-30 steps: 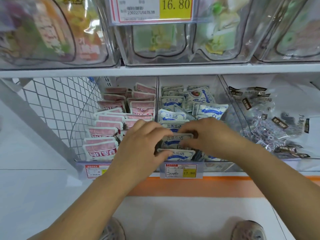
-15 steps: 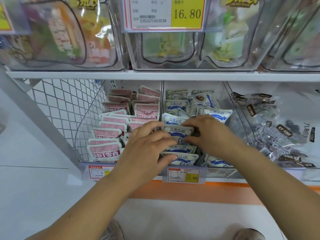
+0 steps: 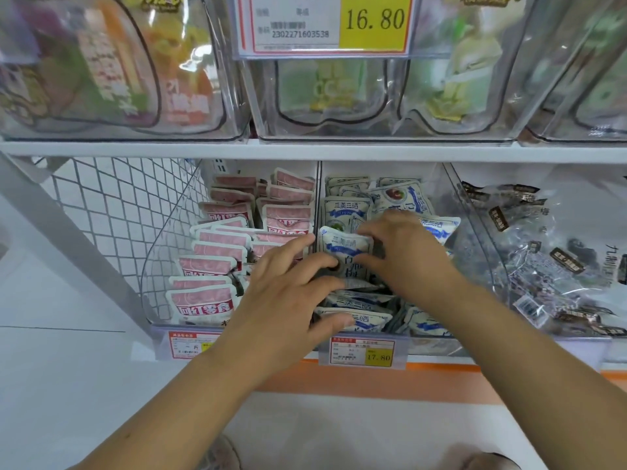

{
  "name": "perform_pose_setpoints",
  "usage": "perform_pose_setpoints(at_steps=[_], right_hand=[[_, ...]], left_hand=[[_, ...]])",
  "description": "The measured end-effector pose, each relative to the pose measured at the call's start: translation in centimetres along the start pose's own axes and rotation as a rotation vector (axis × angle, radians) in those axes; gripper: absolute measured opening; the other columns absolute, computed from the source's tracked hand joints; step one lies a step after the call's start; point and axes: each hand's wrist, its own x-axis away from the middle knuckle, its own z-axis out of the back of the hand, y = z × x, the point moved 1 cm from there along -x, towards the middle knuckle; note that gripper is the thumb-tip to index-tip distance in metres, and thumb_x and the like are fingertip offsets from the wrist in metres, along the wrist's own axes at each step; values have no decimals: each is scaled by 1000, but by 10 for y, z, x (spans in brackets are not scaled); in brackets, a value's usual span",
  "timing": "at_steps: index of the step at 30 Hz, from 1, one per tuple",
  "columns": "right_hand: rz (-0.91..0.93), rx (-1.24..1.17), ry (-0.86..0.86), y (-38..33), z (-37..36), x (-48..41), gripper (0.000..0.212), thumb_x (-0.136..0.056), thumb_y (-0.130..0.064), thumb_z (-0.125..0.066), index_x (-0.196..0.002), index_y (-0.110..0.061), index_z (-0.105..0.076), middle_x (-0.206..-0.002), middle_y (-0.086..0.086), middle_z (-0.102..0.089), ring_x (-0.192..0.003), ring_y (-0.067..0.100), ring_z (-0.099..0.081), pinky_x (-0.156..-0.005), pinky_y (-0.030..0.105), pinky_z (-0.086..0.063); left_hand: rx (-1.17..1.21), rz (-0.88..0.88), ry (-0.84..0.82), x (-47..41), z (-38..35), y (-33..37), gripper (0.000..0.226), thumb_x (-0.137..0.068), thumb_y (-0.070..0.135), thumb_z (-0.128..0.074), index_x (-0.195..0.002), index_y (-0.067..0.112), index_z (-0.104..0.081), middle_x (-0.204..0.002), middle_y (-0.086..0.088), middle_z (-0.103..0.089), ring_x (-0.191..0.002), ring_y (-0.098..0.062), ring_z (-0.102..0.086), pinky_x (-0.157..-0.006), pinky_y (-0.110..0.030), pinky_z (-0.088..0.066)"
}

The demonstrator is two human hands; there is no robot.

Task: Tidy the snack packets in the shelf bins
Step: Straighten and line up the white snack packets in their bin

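Both hands are in the middle clear bin (image 3: 473,252), which holds several blue-and-white snack packets. My left hand (image 3: 288,293) and my right hand (image 3: 403,252) pinch one blue-and-white packet (image 3: 346,247) from either side, holding it upright above the rows. More blue-and-white packets (image 3: 356,317) stand in front of it and lie loose at the back (image 3: 400,195). The bin to the left holds rows of pink packets (image 3: 207,266), mostly upright.
The right-hand bin holds dark-labelled clear packets (image 3: 563,262). A wire mesh panel (image 3: 112,212) closes the shelf's left end. Price tags (image 3: 363,352) hang on the shelf front. The upper shelf (image 3: 305,149) carries clear bins of larger snack bags (image 3: 101,62).
Both hands moved deeper into the middle bin and lifted one blue-and-white packet upright between them. The camera moved closer to the shelf.
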Motion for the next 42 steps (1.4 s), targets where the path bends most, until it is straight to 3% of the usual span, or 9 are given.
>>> perform_pose_setpoints(at_steps=[7,11,13,16,20,26,30,35,42], right_hand=[[42,-123,-372,3,23,17,11,-84,-21,-70,-83,-33,-71,-90,-12,-59,-84,1,-58,-78,18,-47],[48,-144,2,12,30,4,11,-87,-22,-66,-94,-27,-73,-89,-12,-65,-89,3,-52,-73,9,-39],[101,98,161,17,30,-9,17,-86,-31,-66,-101,-24,-71,-91,-3,-67,-101,21,-50,-77,28,-43],[103,476,-95,13,16,-32,33,-81,-59,-58,-82,-25,-58,-81,-4,-56,-104,23,-43,-74,31,-33],[248,359,38,-1,11,-48,29,-82,-43,-64,-104,-23,-66,-100,1,-62,-108,24,-45,-85,34,-39],[200,538,-189,-19,-19,-58,29,-86,-46,-59,-98,-20,-67,-98,7,-55,-85,22,-44,-63,28,-35],[133,132,-66,-4,9,-48,24,-86,-39,-66,-104,-24,-67,-94,-7,-62,-85,12,-56,-66,23,-38],[10,-455,63,12,24,-12,23,-80,-20,-76,-78,-18,-52,-59,-6,-49,-48,2,-41,-48,13,-32],[14,-423,-287,16,-9,-14,37,-81,-1,-66,-103,-30,-57,-105,-6,-66,-100,8,-62,-88,34,-52]], left_hand=[[-35,38,-90,-14,6,1,99,-70,87,-37,-146,23,-35,-154,8,-27,-146,-15,-3,-114,-37,6],[-52,14,-103,-19,5,1,86,-71,85,-38,-129,24,-56,-130,9,-54,-141,-21,-22,-114,-41,-4],[-57,-2,-69,-16,2,0,79,-73,83,-41,-127,28,-57,-124,11,-56,-141,-21,-23,-114,-40,-4],[-36,-18,-40,-11,-2,-2,71,-76,79,-43,-127,31,-56,-121,13,-55,-143,-21,-20,-115,-41,-4],[5,-34,-16,-11,-6,-2,67,-78,75,-45,-127,31,-57,-119,12,-56,-143,-23,-20,-114,-45,-12],[23,-25,-13,-10,-6,0,69,-78,76,-45,-126,28,-57,-124,12,-53,-145,-22,-15,-115,-46,-11],[0,-9,-40,-8,-5,-1,76,-80,78,-37,-130,24,-54,-134,10,-48,-146,-20,-12,-115,-46,-6],[-10,26,-63,-9,-6,-4,79,-78,80,-37,-130,23,-52,-144,8,-40,-146,-18,-8,-115,-46,-5],[90,124,-33,-12,2,2,104,-68,80,-53,-149,24,-20,-154,5,-4,-143,-14,6,-115,-35,3]])
